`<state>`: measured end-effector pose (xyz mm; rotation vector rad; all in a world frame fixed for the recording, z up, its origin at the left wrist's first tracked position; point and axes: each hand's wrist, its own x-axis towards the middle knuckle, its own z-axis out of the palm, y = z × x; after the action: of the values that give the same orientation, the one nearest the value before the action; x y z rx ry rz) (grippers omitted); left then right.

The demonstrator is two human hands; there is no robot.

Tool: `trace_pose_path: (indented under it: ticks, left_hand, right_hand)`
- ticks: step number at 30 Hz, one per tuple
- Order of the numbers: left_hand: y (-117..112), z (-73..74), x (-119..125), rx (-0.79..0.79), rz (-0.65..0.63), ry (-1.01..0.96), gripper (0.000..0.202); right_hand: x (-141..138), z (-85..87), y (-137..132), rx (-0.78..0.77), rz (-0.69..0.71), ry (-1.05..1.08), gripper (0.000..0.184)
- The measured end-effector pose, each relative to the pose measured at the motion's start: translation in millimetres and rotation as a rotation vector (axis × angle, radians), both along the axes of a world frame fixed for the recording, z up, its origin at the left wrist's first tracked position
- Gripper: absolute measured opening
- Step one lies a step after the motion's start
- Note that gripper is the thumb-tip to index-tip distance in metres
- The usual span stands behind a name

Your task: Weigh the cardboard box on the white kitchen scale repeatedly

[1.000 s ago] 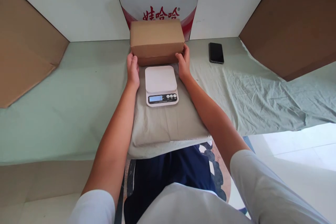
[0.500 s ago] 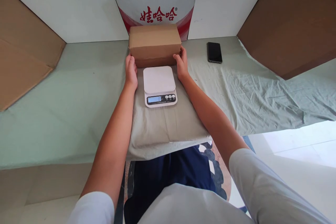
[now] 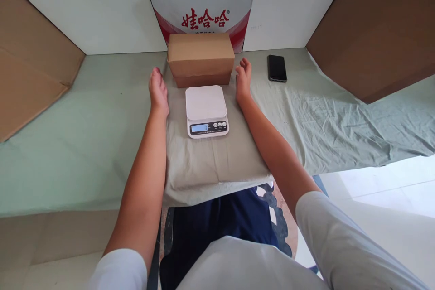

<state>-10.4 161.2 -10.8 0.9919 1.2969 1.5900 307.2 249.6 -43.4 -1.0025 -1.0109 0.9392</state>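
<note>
A closed brown cardboard box (image 3: 202,61) stands on the cloth-covered table, just behind a white digital kitchen scale (image 3: 205,103). The scale's platform is bare, and its lit display reads 0. To the left of the box, with a gap between, is my left hand (image 3: 158,90), its fingers stretched out and holding nothing. My right hand (image 3: 244,80) is off the box's right side, fingers apart and slightly curled, also holding nothing.
A black smartphone (image 3: 277,68) lies to the right of my right hand. Large cardboard panels flank the table at left (image 3: 37,59) and right (image 3: 377,31). Behind the brown box is a white-and-red carton (image 3: 204,2) with red lettering. Green cloth (image 3: 84,145) covers the table.
Both hands have let go of the cardboard box and moved outward, the left to the left and the right to the right. Box, scale and phone stay in place.
</note>
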Motion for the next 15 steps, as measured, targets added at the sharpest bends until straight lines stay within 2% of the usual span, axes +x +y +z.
trace_pose_path:
  ticks: [4, 8, 11, 15]
  left_hand:
    - [-6.7, 11.3, -10.6, -0.041, 0.009, 0.006, 0.069]
    - [-6.0, 14.0, -8.4, -0.058, -0.001, 0.024, 0.071]
    - [1.1, 8.0, -4.7, -0.054, -0.016, 0.042, 0.073]
    - [14.5, -7.2, -4.8, -0.011, -0.028, 0.085, 0.084]
  right_hand:
    - [17.0, 1.3, 2.9, -0.033, 0.001, -0.011, 0.075]
    - [16.6, -0.6, 4.4, -0.031, 0.018, -0.013, 0.075]
    - [11.0, -2.4, 3.5, -0.029, 0.030, -0.036, 0.075]
    - [5.4, -5.5, 2.1, -0.030, 0.096, -0.063, 0.087]
